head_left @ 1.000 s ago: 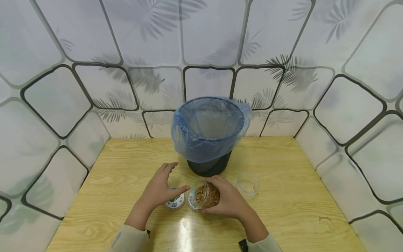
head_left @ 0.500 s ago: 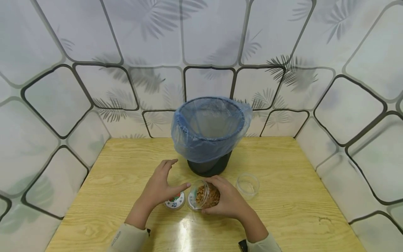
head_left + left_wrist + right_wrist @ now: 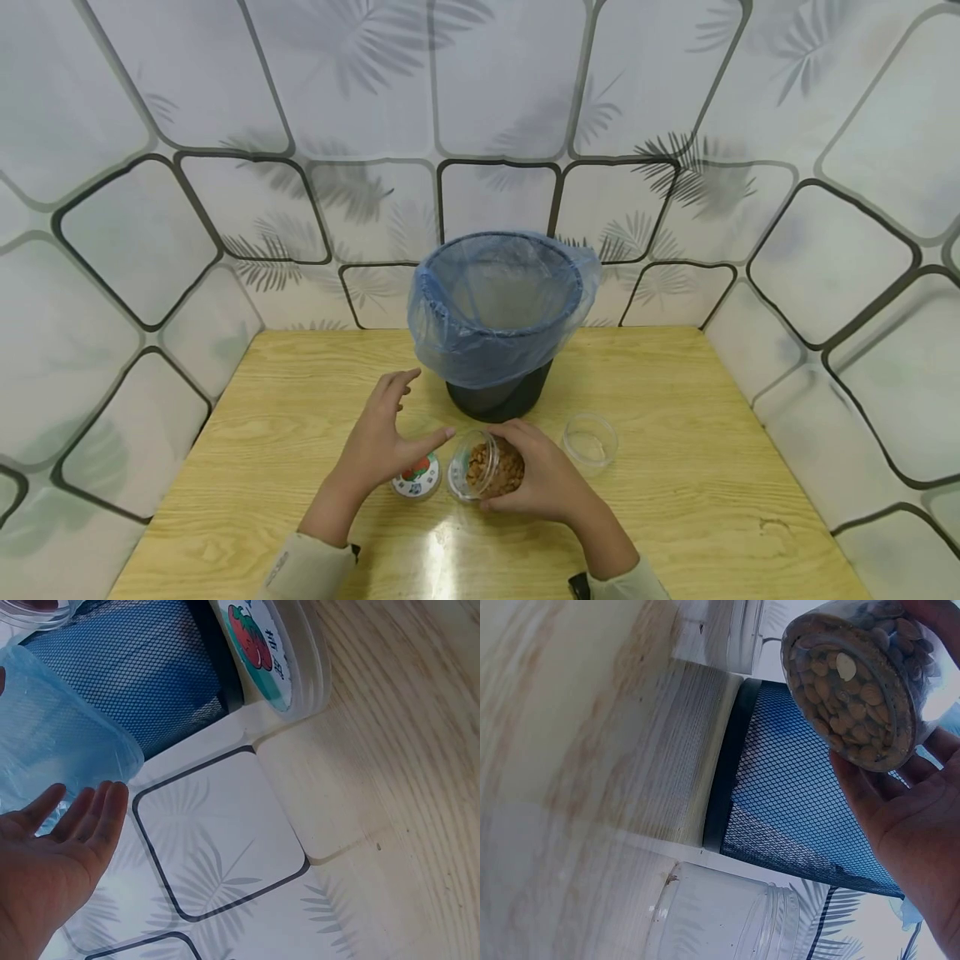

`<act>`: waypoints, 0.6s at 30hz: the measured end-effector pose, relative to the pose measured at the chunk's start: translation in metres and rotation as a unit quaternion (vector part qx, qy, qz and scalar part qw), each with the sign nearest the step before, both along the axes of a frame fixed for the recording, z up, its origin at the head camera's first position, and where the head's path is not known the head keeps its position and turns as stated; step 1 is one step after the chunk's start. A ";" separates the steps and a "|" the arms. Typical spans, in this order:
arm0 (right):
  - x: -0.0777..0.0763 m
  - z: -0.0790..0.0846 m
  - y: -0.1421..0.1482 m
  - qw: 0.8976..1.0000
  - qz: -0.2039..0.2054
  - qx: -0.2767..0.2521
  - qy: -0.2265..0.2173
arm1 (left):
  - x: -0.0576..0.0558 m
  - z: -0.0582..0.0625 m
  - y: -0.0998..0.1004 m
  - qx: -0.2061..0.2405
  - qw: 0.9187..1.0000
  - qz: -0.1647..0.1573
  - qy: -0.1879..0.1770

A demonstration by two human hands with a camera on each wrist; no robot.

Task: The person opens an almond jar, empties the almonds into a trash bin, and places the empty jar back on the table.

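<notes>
My right hand (image 3: 546,475) grips a clear plastic jar of almonds (image 3: 510,468), tilted so that its uncapped mouth faces left. In the right wrist view the jar's base (image 3: 847,697) shows, with almonds packed behind it. My left hand (image 3: 381,442) holds nothing; its thumb and fingers are spread apart, thumb pointing towards the jar's mouth. Close below that thumb is a round lid with a strawberry label (image 3: 416,478), seen from the side in the left wrist view as a printed top (image 3: 259,649). Another white printed round top (image 3: 457,485) lies partly behind the jar's mouth.
A black mesh bin (image 3: 498,400) lined with a blue plastic bag (image 3: 480,358) stands just beyond the hands. To the right stands an uncapped clear jar (image 3: 590,440). Patterned panels (image 3: 495,83) enclose the wooden table (image 3: 300,383) at the back and sides.
My left hand has shifted slightly away from me and turned, uncovering more of the strawberry label. The right hand and the almond jar have stayed in place.
</notes>
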State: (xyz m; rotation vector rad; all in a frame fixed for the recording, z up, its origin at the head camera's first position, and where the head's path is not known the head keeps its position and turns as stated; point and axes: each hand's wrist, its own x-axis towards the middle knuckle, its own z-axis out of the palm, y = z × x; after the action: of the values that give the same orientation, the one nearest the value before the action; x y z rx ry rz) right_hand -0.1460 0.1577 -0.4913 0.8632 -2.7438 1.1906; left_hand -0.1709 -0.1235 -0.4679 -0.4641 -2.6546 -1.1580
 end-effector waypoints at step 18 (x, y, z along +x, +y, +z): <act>0.003 0.002 0.001 1.000 -0.003 -0.003 -0.015 | 0.000 0.005 0.005 0.029 0.998 -0.001 0.060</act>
State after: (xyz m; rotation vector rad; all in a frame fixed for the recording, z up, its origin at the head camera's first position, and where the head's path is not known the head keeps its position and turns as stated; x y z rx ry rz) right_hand -0.1430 0.1583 -0.4894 0.8429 -2.7636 1.2195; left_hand -0.1709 -0.1185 -0.4629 -0.5080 -2.5127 -1.1670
